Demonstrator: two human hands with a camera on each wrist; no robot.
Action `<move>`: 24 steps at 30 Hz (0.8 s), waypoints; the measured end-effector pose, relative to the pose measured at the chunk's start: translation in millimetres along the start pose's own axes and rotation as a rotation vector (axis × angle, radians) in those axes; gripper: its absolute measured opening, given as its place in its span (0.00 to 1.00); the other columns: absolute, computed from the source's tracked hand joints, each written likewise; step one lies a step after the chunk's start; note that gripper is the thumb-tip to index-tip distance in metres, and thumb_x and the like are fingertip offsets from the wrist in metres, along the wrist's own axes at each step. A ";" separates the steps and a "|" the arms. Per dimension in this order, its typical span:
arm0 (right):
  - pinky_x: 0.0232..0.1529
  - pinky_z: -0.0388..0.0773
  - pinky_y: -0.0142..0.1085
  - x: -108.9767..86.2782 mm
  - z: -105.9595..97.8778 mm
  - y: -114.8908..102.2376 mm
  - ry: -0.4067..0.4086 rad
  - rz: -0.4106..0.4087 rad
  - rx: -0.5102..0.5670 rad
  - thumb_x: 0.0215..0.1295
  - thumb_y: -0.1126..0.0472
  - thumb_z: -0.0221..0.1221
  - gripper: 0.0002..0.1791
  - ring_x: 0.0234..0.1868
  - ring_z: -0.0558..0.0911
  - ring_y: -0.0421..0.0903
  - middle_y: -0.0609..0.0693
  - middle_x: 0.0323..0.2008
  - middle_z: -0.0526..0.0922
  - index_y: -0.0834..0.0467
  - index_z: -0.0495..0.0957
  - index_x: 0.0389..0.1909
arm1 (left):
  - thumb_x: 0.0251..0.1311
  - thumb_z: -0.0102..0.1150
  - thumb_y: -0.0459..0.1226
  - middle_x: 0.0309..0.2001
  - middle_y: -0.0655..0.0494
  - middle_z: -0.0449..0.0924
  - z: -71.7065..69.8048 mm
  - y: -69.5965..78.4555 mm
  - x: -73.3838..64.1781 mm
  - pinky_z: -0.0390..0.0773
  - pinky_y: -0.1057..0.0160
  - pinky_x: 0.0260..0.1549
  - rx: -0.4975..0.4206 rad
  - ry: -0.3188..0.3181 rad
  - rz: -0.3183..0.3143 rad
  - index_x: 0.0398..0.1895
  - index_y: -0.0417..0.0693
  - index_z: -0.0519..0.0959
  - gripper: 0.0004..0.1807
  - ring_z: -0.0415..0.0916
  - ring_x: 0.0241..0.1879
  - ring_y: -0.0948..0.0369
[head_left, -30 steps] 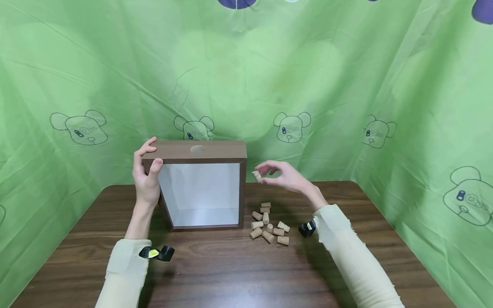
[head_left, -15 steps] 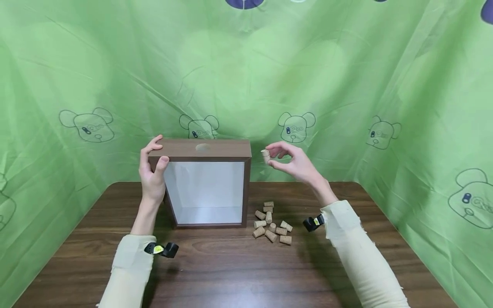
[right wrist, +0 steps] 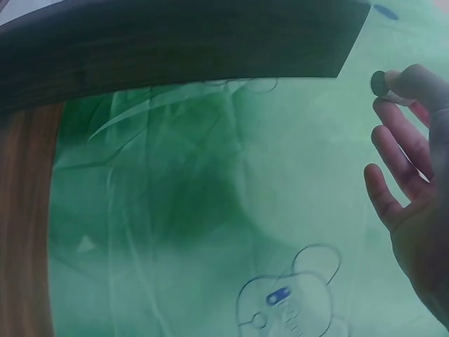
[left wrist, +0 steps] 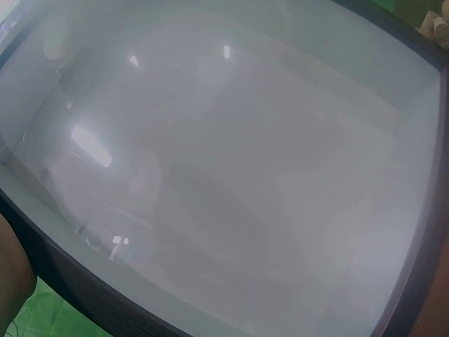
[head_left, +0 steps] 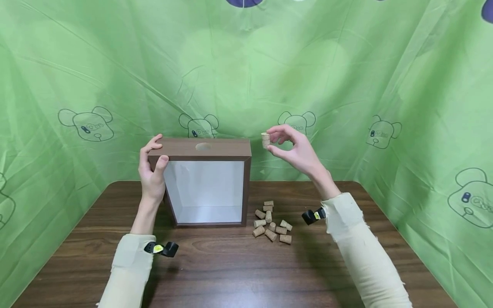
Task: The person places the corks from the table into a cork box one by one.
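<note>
A brown box frame (head_left: 248, 188) with a clear front and a pale inside stands upright on the table. Its top side has a round hole (head_left: 203, 146). My left hand (head_left: 152, 175) grips the box's upper left corner, thumb on the front edge and fingers over the top. Up in the air, right of the box's top, my right hand (head_left: 294, 149) pinches a cork (head_left: 265, 140) upright between thumb and fingers. The same cork (right wrist: 379, 84) shows in the right wrist view, apart from the box. The left wrist view is filled by the clear front panel (left wrist: 245, 175).
Several loose corks (head_left: 270, 235) lie scattered on the dark wooden table (head_left: 231, 265), just right of the box. A green curtain (head_left: 246, 77) with bear drawings hangs behind and at both sides.
My right hand has lifted the cork from beside the box's upper right edge to above the level of its top. The left hand still grips the same corner.
</note>
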State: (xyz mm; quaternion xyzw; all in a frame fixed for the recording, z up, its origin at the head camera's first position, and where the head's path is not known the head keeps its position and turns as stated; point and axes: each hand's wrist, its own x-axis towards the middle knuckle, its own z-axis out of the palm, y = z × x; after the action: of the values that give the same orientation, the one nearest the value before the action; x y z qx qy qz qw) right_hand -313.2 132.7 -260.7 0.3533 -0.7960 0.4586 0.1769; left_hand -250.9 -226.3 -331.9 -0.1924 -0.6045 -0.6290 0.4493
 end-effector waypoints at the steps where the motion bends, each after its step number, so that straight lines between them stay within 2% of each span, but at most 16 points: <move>1: 0.55 0.73 0.50 2.3 0.3 1.3 0.003 -0.011 0.006 0.58 0.64 0.68 0.22 0.46 0.78 0.52 0.52 0.44 0.84 0.54 0.78 0.55 | 0.62 0.58 0.38 0.66 0.33 0.68 0.1 0.4 0.0 0.54 0.60 0.67 0.000 0.000 0.000 0.52 0.24 0.67 0.25 0.59 0.72 0.49; 10: 0.52 0.74 0.45 16.8 3.4 -25.9 0.001 -0.092 -0.003 0.58 0.55 0.69 0.20 0.44 0.79 0.49 0.42 0.42 0.82 0.45 0.77 0.52 | 0.61 0.58 0.38 0.66 0.33 0.68 3.9 2.6 1.2 0.53 0.60 0.67 -0.030 -0.007 0.002 0.51 0.27 0.69 0.23 0.59 0.72 0.49; 17: 0.51 0.75 0.43 29.3 15.3 -40.3 -0.028 -0.175 0.009 0.58 0.60 0.67 0.20 0.44 0.78 0.41 0.46 0.41 0.83 0.51 0.77 0.52 | 0.61 0.59 0.38 0.66 0.34 0.68 1.6 0.1 0.2 0.54 0.60 0.67 -0.044 -0.003 -0.010 0.52 0.26 0.69 0.24 0.59 0.72 0.50; 24: 0.51 0.75 0.45 46.6 35.8 -57.4 -0.076 -0.241 0.015 0.59 0.61 0.66 0.19 0.45 0.79 0.43 0.45 0.39 0.83 0.54 0.76 0.52 | 0.62 0.58 0.38 0.66 0.34 0.68 -2.3 -0.7 1.3 0.54 0.61 0.67 -0.029 -0.001 -0.005 0.52 0.26 0.68 0.24 0.59 0.72 0.50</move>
State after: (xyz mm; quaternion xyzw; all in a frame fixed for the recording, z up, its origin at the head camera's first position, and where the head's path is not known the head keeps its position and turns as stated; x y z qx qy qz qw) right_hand -302.2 64.5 -216.2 0.4647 -0.7505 0.4262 0.1980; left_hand -251.4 -229.0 -331.8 -0.1977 -0.5962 -0.6386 0.4447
